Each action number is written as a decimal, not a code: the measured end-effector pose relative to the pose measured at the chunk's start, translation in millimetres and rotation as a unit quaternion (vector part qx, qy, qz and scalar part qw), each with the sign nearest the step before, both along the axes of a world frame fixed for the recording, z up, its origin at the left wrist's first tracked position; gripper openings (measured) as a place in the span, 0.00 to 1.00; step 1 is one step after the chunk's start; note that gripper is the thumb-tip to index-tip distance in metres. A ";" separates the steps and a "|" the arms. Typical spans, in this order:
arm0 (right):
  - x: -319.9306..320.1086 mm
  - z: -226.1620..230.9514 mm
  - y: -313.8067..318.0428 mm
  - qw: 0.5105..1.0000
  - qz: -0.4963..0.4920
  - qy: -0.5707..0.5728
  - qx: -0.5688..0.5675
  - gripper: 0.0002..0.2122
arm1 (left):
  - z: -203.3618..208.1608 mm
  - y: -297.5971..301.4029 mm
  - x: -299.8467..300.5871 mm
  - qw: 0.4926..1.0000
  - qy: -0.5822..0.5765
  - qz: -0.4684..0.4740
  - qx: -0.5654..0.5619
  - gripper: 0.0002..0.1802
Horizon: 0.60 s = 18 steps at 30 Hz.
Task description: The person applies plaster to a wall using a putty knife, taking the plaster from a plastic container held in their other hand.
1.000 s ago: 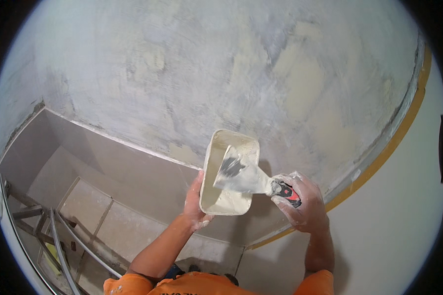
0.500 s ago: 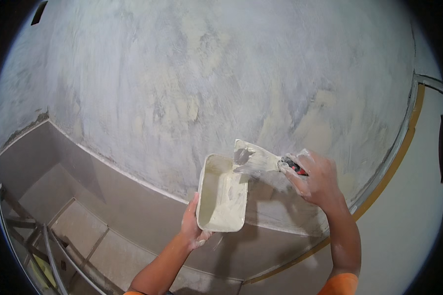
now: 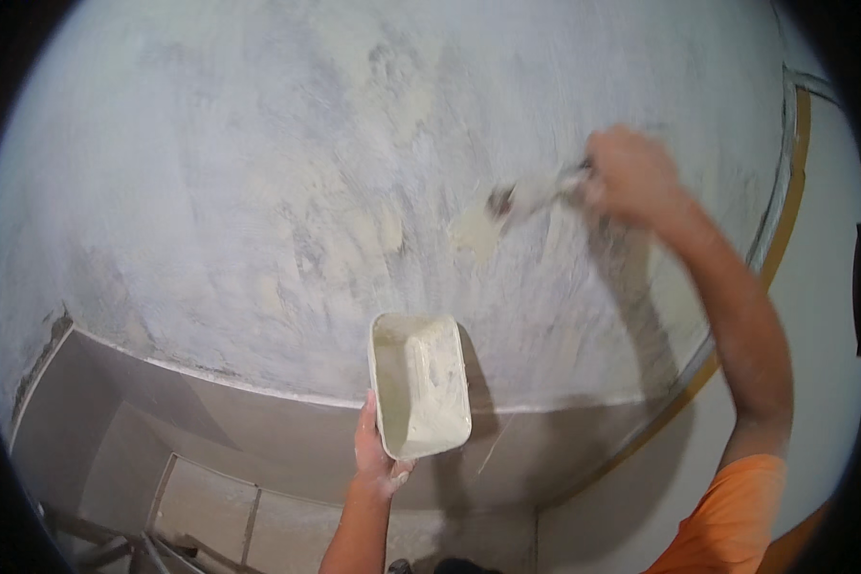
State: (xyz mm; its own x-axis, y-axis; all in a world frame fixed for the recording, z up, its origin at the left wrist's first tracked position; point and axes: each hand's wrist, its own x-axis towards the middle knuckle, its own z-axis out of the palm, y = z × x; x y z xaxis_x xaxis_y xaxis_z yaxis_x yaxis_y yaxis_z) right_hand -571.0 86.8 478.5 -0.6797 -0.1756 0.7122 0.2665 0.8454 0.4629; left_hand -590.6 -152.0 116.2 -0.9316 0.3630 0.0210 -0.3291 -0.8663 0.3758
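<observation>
My left hand grips a cream-coloured rectangular tub by its lower left side. Pale putty coats the tub's inside walls and bottom. Higher up and to the right, my right hand is closed round the handle of a putty knife, blurred by motion. The knife's blade is against or very close to the plastered wall, beside a fresh yellowish smear of putty. White smudges show on my left fingers.
Grey tiles line the wall's foot, with a pale ledge on top. A door frame with a yellow-brown strip and a white panel stand at the right. Metal bars lie low at the left. Floor tiles show below.
My right hand has taken the putty knife from the tub's rim up to the wall. A new putty smear shows there. The tub stays in my left hand; the view has shifted.
</observation>
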 end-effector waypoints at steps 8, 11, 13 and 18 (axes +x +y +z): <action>73.0 9.5 -1.3 0.988 0.029 0.090 0.120 0.10 | -32.6 -19.7 -5.8 0.997 0.001 -0.046 0.069 0.30; 65.1 -21.1 -33.9 0.995 0.086 0.008 0.058 0.09 | -9.1 -18.0 5.3 0.997 -0.003 -0.007 0.079 0.30; 45.5 -41.6 -53.7 0.991 0.056 -0.110 0.050 0.07 | -15.5 -23.0 7.3 0.997 0.015 -0.001 0.069 0.31; 18.0 -54.3 -64.1 0.987 0.053 -0.109 0.104 0.05 | -25.0 -28.4 4.3 0.994 0.072 -0.043 0.075 0.32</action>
